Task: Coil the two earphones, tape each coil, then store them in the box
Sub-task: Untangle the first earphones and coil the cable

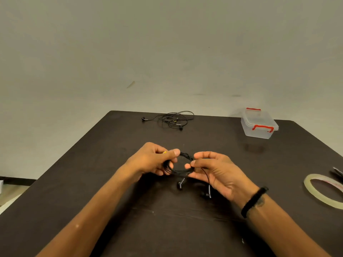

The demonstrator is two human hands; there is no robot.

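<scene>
We hold the first earphone's coil [181, 165] between both hands, just above the dark matte desk [111, 182] and well nearer to us than the box [259, 127]. Our left hand [154, 160] pinches one side of the loop with thumb and curled fingers; our right hand [217, 169] pinches the opposite side, its other fingers loosely spread. Gripping at two points likely keeps the thin, springy black cord from unwinding (the earbuds [180, 185] dangle free below).

The second earphone [171, 120] lies in a loose tangle to the left of the box, near the far edge of the desk. The box is clear plastic with red latches, lid on. The tape roll [323, 191], a flat translucent ring, lies nearer to us than the box, probably within our right hand's reach.
</scene>
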